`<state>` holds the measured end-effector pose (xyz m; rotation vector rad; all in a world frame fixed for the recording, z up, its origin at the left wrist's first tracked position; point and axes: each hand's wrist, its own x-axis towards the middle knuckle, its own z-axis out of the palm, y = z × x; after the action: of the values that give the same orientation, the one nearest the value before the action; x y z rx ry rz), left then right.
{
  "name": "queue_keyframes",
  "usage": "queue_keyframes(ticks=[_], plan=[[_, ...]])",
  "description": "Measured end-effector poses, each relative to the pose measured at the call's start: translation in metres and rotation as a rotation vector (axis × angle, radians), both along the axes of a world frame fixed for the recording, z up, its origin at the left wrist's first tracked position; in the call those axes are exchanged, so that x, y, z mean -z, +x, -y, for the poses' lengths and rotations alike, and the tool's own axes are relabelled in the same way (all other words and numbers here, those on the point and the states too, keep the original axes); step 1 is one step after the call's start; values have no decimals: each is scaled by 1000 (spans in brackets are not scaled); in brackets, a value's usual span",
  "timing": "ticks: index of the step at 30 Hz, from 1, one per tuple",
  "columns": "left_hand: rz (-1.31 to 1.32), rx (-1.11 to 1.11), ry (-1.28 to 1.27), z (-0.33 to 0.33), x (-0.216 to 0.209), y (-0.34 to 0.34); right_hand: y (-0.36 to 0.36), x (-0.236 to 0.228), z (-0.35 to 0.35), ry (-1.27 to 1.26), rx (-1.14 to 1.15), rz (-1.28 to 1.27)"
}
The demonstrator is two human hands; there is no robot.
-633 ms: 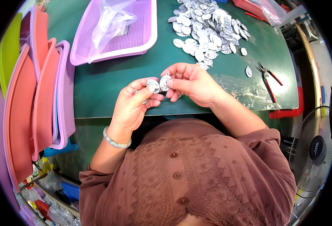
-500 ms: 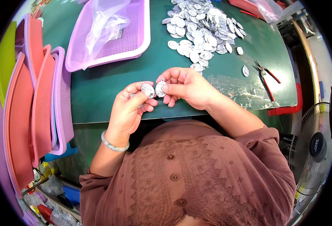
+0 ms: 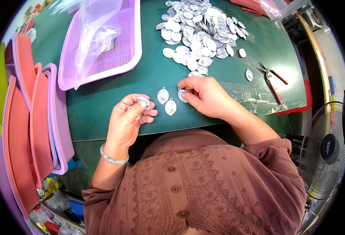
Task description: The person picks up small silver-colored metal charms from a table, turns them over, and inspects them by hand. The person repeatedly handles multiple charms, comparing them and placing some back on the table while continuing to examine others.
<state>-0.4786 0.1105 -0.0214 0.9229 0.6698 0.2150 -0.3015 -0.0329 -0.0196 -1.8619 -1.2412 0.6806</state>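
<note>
"So, how do the hands stand, nearest first?"

"Well, the left hand (image 3: 122, 124) is clamped on a silver medal (image 3: 143, 103), thumb across its face. Part of a second medal (image 3: 138, 117) shows behind it, mostly covered by the fingers."

"And the right hand (image 3: 209, 98)?"

"Fingers curled, thumb over the edge of an oval medal (image 3: 180, 96). I can't tell whether it's pinched or just pressed against the tabletop (image 3: 102, 119)."

"What lies between them?"

"Two loose medals (image 3: 171, 107), side by side, nearer the right hand's medal than the left hand."

"Any room?"

"The tabletop's near edge runs close to the brown shirt (image 3: 157, 176). Green surface shows from the left hand up to the purple basket (image 3: 102, 78), and from the right forearm across to the red-handled pliers (image 3: 274, 90), with a single medal (image 3: 249, 75) just beside them."

"Farther off?"

"A heap of medals (image 3: 204, 33), its closest ones partly hidden by the right hand. A clear bag (image 3: 92, 35) covers some of the basket, which the upper edge cuts off. The medals' designs are too small to read."
</note>
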Motion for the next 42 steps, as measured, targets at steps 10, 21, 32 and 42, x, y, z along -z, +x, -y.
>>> queue_keyframes(ticks=[10,21,32,42], plan=[[-4,16,6,0,-3,7,46,-8,-20,158,99,617],[84,4,-74,-6,4,3,52,4,-49,66,25,704],[171,-10,-198,-9,10,-1,44,0,-46,246,190,-116],[146,16,-172,-8,6,-1,3,-4,-39,98,80,-803]])
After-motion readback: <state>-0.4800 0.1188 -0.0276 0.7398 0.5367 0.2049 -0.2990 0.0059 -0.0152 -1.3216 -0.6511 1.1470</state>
